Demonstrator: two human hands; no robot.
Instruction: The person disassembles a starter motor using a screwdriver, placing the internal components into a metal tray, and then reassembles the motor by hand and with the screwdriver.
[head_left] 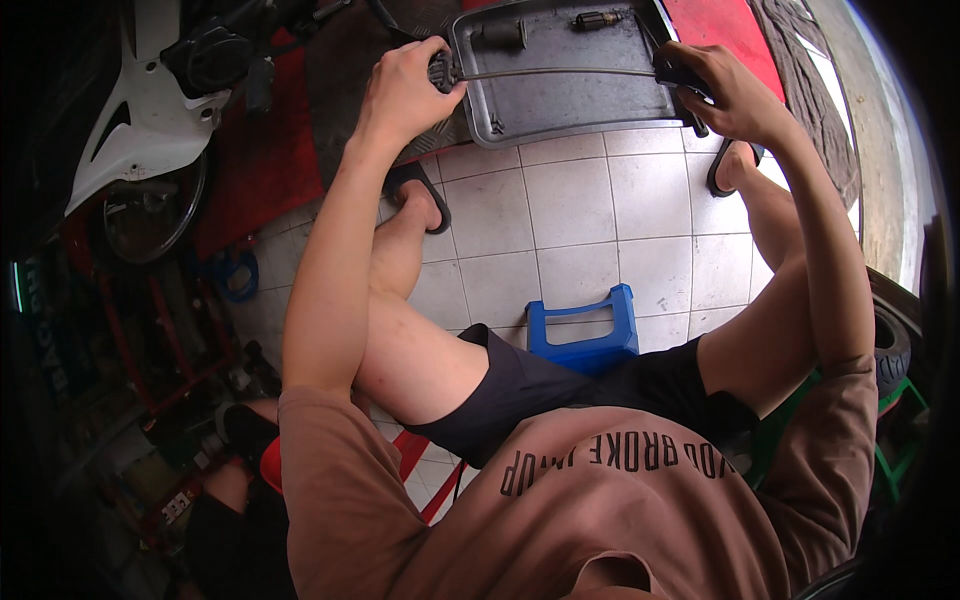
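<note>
Over a grey metal tray [560, 110], a thin metal rod [560, 71] stretches between my two hands. My left hand [400, 95] is closed round a dark ribbed part [440, 72] at the rod's left end. At the other end, my right hand [725, 90] grips a black part [682, 76] between thumb and fingers; its exact kind is partly hidden. Inside the tray, behind the rod, lie a dark cylinder [503, 36] and a smaller dark fitting [597, 19].
A motorcycle with a white panel [140, 150] and a wheel [155, 215] stands at the left. The tray rests on a red and black surface [355, 110]. A blue stool [580, 330] is between my legs on white tiles. Another person's leg [230, 485] shows at lower left.
</note>
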